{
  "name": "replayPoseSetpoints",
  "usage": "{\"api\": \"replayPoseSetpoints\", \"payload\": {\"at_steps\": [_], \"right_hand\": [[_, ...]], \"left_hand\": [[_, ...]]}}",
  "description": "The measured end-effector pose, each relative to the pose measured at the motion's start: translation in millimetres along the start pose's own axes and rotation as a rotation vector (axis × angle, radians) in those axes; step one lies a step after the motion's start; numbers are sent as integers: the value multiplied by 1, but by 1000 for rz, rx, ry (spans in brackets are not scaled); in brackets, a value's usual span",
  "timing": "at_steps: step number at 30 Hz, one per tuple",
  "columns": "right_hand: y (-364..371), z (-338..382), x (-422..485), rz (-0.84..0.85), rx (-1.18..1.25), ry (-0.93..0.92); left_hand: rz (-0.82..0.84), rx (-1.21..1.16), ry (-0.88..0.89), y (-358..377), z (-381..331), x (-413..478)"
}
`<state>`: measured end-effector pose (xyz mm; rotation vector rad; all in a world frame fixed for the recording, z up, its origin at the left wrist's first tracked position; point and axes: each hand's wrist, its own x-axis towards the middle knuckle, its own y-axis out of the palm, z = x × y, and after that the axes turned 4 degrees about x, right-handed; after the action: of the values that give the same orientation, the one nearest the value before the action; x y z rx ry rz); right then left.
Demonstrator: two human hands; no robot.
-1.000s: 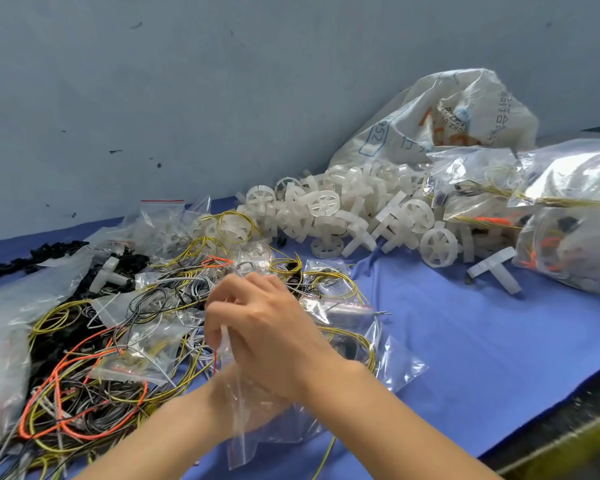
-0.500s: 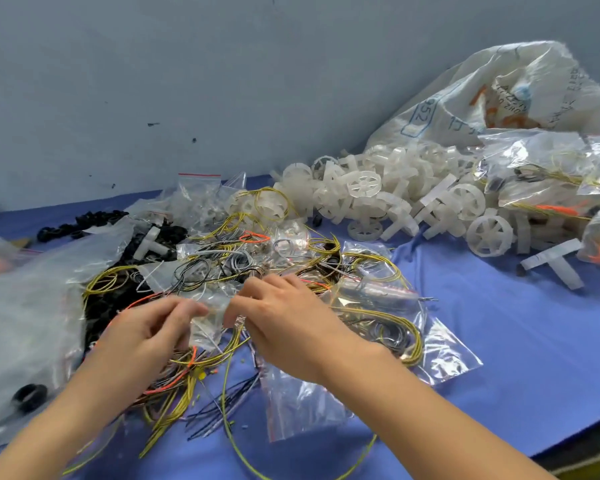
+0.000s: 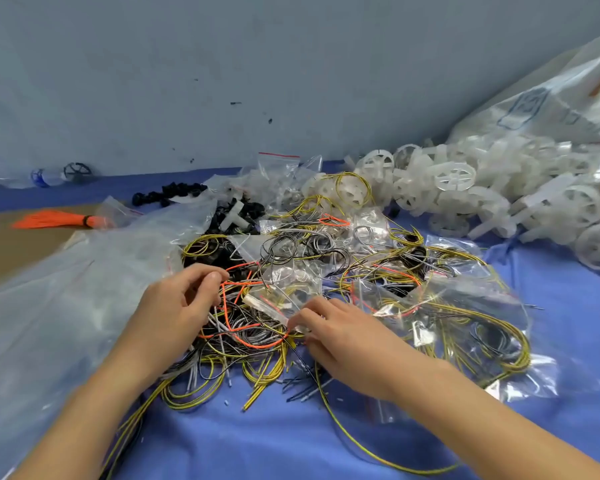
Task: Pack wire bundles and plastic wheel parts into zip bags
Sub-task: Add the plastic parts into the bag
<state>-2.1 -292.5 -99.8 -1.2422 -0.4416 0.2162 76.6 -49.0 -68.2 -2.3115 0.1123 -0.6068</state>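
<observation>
A tangle of yellow, orange, grey and black wires (image 3: 257, 337) lies on the blue cloth (image 3: 257, 441) in front of me. My left hand (image 3: 174, 310) sits on its left side, fingers curled, thumb and fingertips pinching wires by an orange loop. My right hand (image 3: 343, 337) pinches the edge of a small clear zip bag (image 3: 271, 306) lying on top of the wires. White plastic wheel parts (image 3: 458, 188) are heaped at the back right.
A large clear plastic bag (image 3: 49, 306) covers the left side. Zip bags filled with wires (image 3: 471, 306) lie at the right, empty zip bags (image 3: 278, 168) at the back. Black parts (image 3: 170, 197), an orange tie bundle (image 3: 59, 218) on cardboard (image 3: 0, 251), and a big sack (image 3: 551, 109) stand around.
The view swung left. My hands moved apart: the left went from the bag to the wires, while the right keeps its pinch on a small bag on the pile.
</observation>
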Motion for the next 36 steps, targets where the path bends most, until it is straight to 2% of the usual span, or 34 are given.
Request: {"api": "replayPoseSetpoints", "payload": {"at_steps": [3, 8, 13, 20, 26, 36], "right_hand": [[1, 0, 0, 0, 1, 1], [3, 1, -1, -2, -1, 3], [4, 1, -1, -4, -7, -3], [5, -1, -3, -4, 14, 0], [-9, 3, -4, -86, 228, 65], [-5, 4, -10, -38, 126, 56]], "left_hand": [[-12, 106, -1, -7, 5, -2], [-50, 97, -107, -17, 19, 0], [-38, 107, -125, -18, 21, -1], [-11, 122, -107, -13, 17, -2], [-9, 116, -90, -10, 16, 1], [-11, 88, -30, 7, 7, 7]]}}
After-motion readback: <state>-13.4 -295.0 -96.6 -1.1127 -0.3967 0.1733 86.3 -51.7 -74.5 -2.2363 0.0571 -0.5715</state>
